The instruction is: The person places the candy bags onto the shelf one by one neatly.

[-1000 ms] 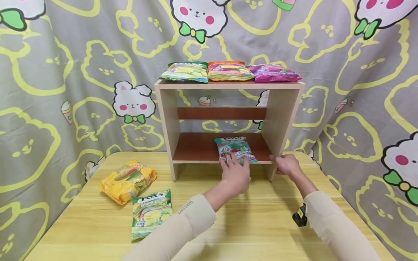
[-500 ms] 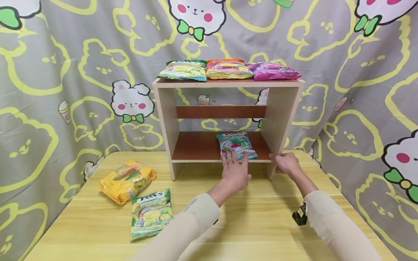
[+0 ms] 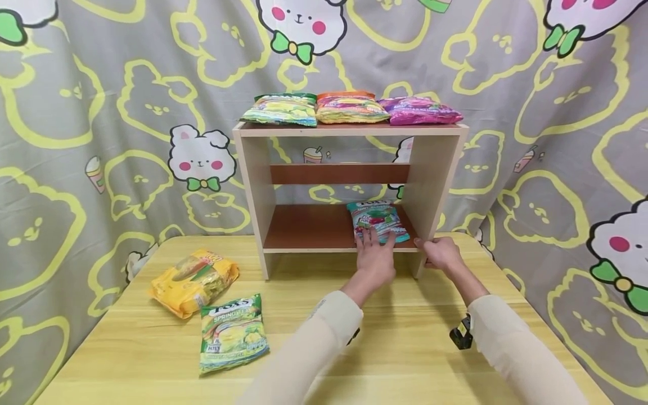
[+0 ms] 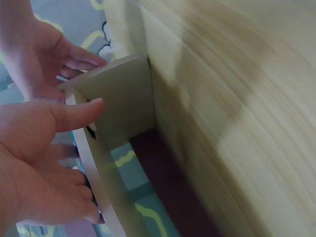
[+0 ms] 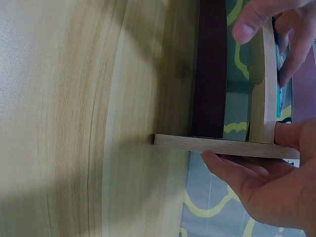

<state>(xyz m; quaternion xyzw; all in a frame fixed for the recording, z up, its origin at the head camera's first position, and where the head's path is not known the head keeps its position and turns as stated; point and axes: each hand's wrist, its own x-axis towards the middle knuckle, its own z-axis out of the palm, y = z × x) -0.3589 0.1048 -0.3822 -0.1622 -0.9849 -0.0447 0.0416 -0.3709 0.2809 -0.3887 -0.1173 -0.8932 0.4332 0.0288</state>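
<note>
A teal FOX'S candy bag (image 3: pixel 378 216) lies on the right part of the lower board of a small wooden shelf (image 3: pixel 304 230). My left hand (image 3: pixel 376 263) lays its extended fingers on the bag's near edge; its thumb sticks out beneath the board in the left wrist view. With my right hand (image 3: pixel 442 254) I hold the shelf's right side panel (image 5: pixel 217 144) near its front edge, thumb on the inner face and fingers along the outer face in the right wrist view. Part of the bag's near edge is hidden under the left fingers.
Green, orange and purple candy bags (image 3: pixel 351 108) line the shelf top. On the table (image 3: pixel 152 360) at left lie a yellow bag (image 3: pixel 194 282) and a green Spring Tea bag (image 3: pixel 233 334). A patterned curtain (image 3: pixel 91 225) hangs behind.
The teal bag has slid right along the lower board, toward the right panel, with my left hand following on it. My right hand keeps its hold on the panel.
</note>
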